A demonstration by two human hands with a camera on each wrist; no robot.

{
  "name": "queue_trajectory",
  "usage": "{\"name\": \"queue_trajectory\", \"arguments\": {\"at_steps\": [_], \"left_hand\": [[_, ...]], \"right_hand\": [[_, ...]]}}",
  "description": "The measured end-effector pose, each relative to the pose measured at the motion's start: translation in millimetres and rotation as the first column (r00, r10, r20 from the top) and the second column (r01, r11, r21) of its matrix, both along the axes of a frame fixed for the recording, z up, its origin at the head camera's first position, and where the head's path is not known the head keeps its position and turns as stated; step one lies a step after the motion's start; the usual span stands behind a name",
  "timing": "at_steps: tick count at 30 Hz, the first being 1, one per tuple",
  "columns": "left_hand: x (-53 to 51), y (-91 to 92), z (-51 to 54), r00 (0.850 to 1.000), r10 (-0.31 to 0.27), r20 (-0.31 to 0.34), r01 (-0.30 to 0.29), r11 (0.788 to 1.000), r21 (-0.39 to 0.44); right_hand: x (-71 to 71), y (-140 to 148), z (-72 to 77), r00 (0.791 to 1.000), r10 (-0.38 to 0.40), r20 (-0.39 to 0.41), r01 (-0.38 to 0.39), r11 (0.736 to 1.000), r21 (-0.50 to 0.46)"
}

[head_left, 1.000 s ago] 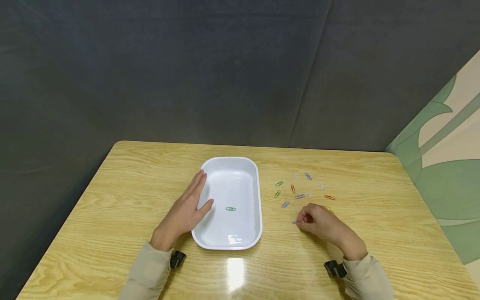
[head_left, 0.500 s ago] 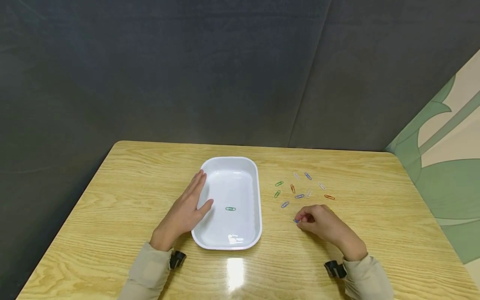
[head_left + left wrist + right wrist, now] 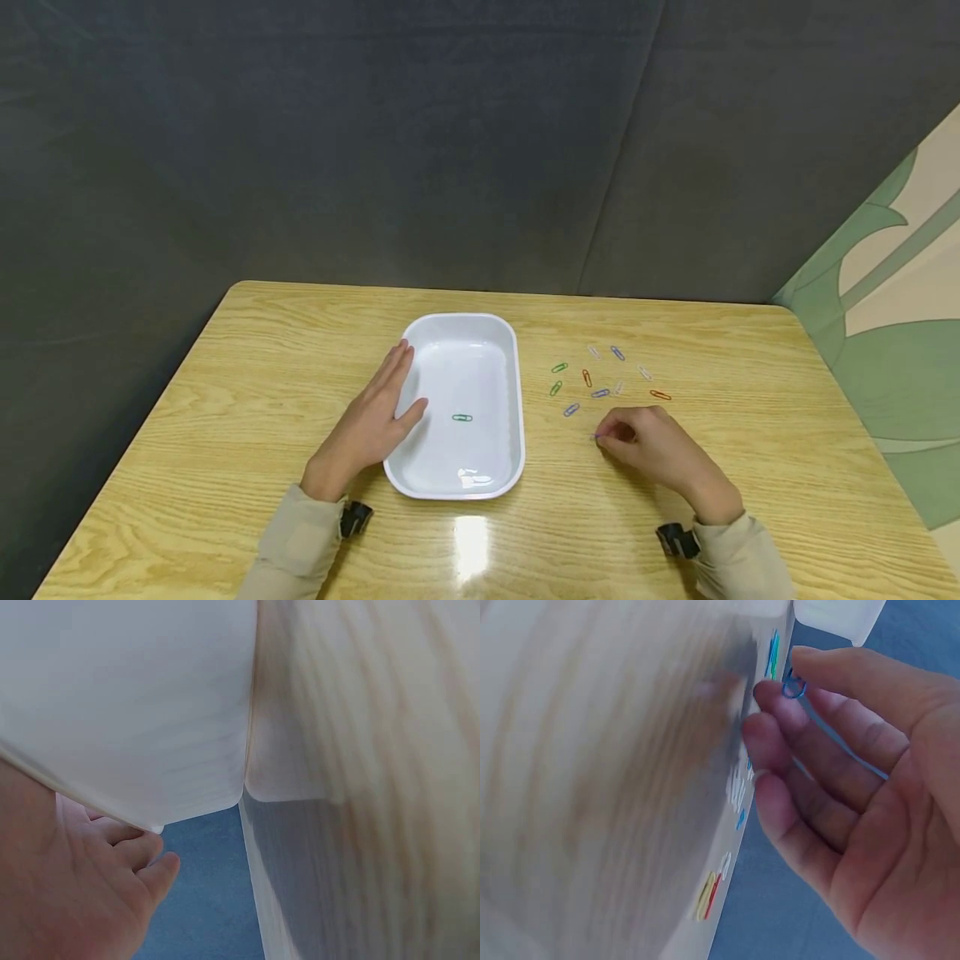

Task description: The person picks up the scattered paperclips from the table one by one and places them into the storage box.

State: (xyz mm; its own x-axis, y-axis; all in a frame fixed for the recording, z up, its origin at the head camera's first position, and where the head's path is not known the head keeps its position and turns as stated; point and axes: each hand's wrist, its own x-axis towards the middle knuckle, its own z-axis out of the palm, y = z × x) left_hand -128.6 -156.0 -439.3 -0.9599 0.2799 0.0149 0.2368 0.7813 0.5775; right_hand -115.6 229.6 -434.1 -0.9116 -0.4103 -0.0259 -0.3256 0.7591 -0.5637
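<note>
Head and wrist views show the right hand [image 3: 658, 447] pinching a blue, looped paper clip [image 3: 793, 688], the left hand [image 3: 371, 423] straight-fingered.

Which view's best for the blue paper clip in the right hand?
Right wrist: the blue paper clip appears close up there, its loop visible in the pinch of the right hand. Head shows only a tiny sliver of it poking out of the grip. Left wrist doesn't show it.

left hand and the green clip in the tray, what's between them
In the head view, only bare tray floor lies between the left hand and the green clip.
</note>
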Motion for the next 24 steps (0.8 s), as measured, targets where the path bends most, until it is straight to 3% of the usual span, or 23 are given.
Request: {"name": "queue_trajectory", "arguments": {"at_steps": [24], "left_hand": [[-0.2, 0.4, -0.3, 1.000, -0.007, -0.004, 0.007, 1.000, 0.010]], "right_hand": [[-0.6, -2.1, 2.2, 0.999, 0.005, -0.053, -0.006, 1.000, -0.028]]}}
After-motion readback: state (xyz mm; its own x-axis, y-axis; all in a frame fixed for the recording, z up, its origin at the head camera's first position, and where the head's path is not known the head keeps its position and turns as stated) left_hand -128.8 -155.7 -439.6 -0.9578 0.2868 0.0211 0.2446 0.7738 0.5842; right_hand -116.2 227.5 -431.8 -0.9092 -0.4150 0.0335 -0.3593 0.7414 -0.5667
